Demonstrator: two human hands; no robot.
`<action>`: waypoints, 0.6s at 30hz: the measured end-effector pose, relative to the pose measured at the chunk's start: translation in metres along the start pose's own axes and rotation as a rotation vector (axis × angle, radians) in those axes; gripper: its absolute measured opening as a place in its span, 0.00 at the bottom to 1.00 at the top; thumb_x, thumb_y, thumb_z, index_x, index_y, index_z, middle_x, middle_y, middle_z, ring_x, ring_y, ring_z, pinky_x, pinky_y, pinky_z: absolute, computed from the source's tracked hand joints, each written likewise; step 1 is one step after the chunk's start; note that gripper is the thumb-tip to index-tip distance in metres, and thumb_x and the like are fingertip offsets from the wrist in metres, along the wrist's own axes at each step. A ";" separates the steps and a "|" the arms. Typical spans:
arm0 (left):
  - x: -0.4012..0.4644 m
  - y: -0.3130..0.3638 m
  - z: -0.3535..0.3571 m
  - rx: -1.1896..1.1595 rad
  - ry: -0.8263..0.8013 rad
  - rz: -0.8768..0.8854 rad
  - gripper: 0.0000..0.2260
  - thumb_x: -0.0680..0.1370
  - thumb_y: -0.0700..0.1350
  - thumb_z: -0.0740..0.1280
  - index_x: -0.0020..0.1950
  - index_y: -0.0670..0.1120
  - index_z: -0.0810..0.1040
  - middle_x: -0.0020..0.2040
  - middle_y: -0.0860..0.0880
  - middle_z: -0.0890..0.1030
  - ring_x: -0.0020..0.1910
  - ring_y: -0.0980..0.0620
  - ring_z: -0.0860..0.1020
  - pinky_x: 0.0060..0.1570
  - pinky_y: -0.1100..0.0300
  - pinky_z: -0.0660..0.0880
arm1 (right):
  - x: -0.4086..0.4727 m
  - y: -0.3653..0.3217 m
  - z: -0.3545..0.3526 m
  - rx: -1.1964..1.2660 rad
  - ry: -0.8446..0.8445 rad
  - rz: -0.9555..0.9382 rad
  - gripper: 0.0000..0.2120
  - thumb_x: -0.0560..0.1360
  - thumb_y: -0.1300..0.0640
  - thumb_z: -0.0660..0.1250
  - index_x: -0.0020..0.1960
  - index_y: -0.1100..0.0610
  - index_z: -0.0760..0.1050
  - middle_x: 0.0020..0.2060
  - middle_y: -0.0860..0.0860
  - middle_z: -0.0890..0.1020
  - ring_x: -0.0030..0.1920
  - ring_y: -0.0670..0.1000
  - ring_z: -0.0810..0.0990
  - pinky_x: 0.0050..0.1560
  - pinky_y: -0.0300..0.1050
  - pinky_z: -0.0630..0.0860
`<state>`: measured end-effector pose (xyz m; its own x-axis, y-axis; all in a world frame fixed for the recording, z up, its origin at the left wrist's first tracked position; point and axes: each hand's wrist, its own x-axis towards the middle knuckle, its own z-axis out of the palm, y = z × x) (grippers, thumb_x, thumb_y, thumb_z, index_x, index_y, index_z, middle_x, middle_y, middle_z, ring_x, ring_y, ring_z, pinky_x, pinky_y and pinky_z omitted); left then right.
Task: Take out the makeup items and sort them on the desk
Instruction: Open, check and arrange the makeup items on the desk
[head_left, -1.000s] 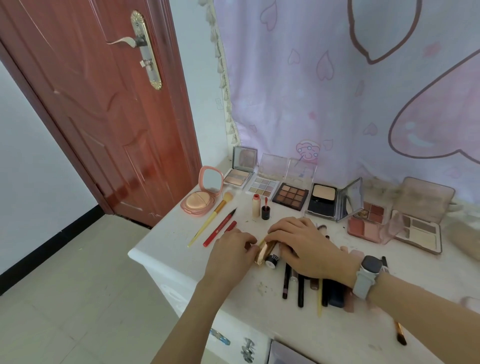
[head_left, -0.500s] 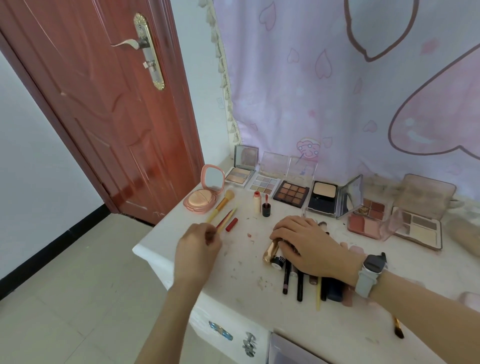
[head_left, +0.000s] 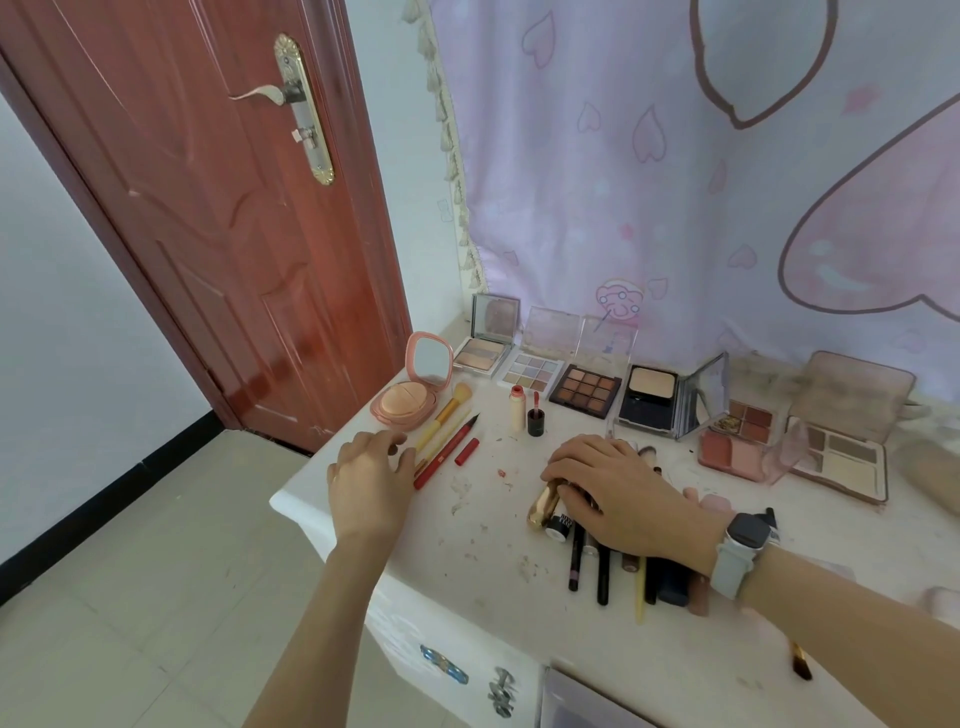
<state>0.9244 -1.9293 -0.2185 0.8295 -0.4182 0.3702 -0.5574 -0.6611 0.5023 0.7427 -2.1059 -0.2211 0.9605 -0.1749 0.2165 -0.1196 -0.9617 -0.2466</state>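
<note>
My left hand (head_left: 370, 480) lies flat near the desk's left corner, fingers loose and spread, holding nothing; its fingertips sit just beside the lower ends of the yellow brush (head_left: 444, 415) and the red pencil (head_left: 447, 452). A small red cap (head_left: 466, 451) lies just right of the pencil. My right hand (head_left: 618, 491) rests palm down over a bundle of pens and pencils (head_left: 602, 566), fingers curled over a gold tube (head_left: 543, 504) and a black-capped tube (head_left: 560, 524) at the bundle's left end. I cannot tell whether it truly grips them or only covers them. A watch (head_left: 740, 543) sits on that wrist.

Beyond the hands, a cream bottle (head_left: 517, 408) and an open lip gloss (head_left: 535, 415) stand upright between them. Along the back of the desk (head_left: 467, 530), under the pink curtain (head_left: 675, 182), open cases stand in a row: a pink cushion compact (head_left: 410, 400), a highlighter palette (head_left: 480, 356), a pastel palette (head_left: 532, 371), a brown palette (head_left: 586, 391), a black powder compact (head_left: 649, 397), a blush palette (head_left: 737, 439) and a wide neutral palette (head_left: 836, 457). A red door (head_left: 208, 208) stands to the left.
</note>
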 end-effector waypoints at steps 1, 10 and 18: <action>-0.001 -0.001 -0.002 -0.022 0.028 0.003 0.08 0.75 0.42 0.67 0.52 0.42 0.80 0.48 0.44 0.80 0.49 0.44 0.75 0.53 0.49 0.70 | 0.000 0.000 0.000 0.005 0.004 -0.003 0.14 0.79 0.53 0.55 0.61 0.49 0.74 0.59 0.44 0.75 0.63 0.45 0.68 0.65 0.42 0.59; -0.042 0.001 -0.007 -0.149 0.050 0.020 0.05 0.72 0.36 0.70 0.47 0.41 0.82 0.47 0.43 0.81 0.46 0.41 0.78 0.48 0.45 0.73 | 0.000 -0.001 -0.006 -0.024 -0.111 -0.016 0.17 0.78 0.50 0.54 0.66 0.45 0.69 0.66 0.41 0.70 0.70 0.44 0.61 0.69 0.44 0.52; -0.080 0.027 0.012 -0.187 0.054 0.197 0.08 0.67 0.32 0.73 0.44 0.42 0.82 0.44 0.45 0.81 0.44 0.43 0.79 0.45 0.53 0.70 | 0.036 -0.023 -0.030 -0.093 -0.487 0.049 0.20 0.73 0.44 0.63 0.63 0.47 0.70 0.59 0.48 0.71 0.60 0.50 0.67 0.60 0.48 0.65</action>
<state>0.8430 -1.9211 -0.2440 0.7043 -0.4900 0.5137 -0.7086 -0.4419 0.5500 0.7725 -2.0967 -0.1798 0.9564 -0.1226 -0.2652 -0.1678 -0.9736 -0.1549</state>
